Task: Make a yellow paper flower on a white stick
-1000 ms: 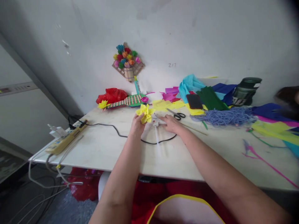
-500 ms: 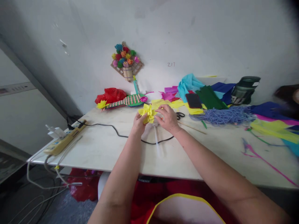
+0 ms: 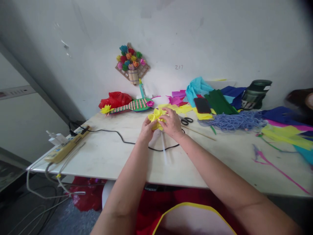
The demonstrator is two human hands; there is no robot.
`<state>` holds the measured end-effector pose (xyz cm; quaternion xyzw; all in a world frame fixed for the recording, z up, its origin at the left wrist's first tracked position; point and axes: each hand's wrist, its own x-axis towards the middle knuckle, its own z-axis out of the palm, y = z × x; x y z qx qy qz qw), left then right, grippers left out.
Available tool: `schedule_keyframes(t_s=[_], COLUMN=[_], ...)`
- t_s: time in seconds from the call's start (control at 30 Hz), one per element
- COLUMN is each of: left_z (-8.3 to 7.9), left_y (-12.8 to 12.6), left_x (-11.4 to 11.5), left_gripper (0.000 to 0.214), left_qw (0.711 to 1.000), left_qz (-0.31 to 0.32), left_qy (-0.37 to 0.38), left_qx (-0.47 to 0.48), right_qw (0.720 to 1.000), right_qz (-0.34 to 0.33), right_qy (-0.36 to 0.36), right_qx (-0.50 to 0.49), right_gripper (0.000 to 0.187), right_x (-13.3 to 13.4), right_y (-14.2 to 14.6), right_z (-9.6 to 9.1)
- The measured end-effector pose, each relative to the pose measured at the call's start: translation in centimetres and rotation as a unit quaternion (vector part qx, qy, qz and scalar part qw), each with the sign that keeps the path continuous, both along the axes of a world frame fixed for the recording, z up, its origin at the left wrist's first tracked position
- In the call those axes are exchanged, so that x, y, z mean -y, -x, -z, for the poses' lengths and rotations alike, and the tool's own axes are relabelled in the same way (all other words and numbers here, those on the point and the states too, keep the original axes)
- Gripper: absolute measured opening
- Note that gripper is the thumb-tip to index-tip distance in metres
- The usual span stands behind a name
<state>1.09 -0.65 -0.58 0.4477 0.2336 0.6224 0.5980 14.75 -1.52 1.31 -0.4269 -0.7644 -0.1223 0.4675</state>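
Observation:
A yellow paper flower (image 3: 155, 115) is held above the table between both hands. My left hand (image 3: 147, 130) grips it from the left, thumb on the petals. My right hand (image 3: 172, 123) pinches petals on its right side with thumb and fingertips. Below the hands, a white stick (image 3: 163, 147) points toward me; what its far end joins is hidden. Black-handled scissors (image 3: 186, 121) lie just right of my right hand, beside a thin wooden stick (image 3: 200, 133).
A power strip (image 3: 67, 143) sits at the left edge, its black cord (image 3: 122, 138) crossing the table. Behind are a paper-decorated lute shape (image 3: 137, 104), a glue bottle (image 3: 142, 89), a phone (image 3: 202, 105), coloured crepe paper (image 3: 221, 101), blue strands (image 3: 234, 121) and a dark bottle (image 3: 256, 94).
My right hand has moved left onto the flower, its fingers now on the petals. The flower has shifted slightly right, and more of the scissors shows.

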Motion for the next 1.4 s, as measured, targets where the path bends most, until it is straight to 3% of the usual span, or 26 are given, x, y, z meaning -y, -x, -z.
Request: schedule_keyframes(t_s=[0.43,0.97,1.13,1.27,1.4], left_z=[-1.0,-0.1,-0.1,0.0,0.0], left_y=[-0.2,-0.2,-0.2,-0.2,-0.1], left_x=[0.4,-0.2,-0.2,-0.2,-0.1], left_gripper=[0.022,0.019,0.019,0.021,0.024], left_qw=[0.997,0.999,0.999,0.999,0.999], left_qz=[0.018,0.028,0.014,0.012,0.019], left_qy=[0.065,0.021,0.025,0.023,0.016], left_qx=[0.037,0.030,0.031,0.033,0.028], right_qw=[0.999,0.999,0.995,0.977,0.971], right_qz=[0.008,-0.023,-0.060,-0.089,-0.090], right_qy=[0.023,0.032,0.042,0.099,0.117], right_qx=[0.028,0.004,-0.070,-0.165,-0.190], right_gripper=[0.016,0.020,0.021,0.018,0.017], right_x=[0.3,0.2,-0.2,-0.9,-1.5], right_y=[-0.3,-0.6,-0.5,-0.5,-0.5], right_z=[0.0,0.3,0.6,0.9,1.1])
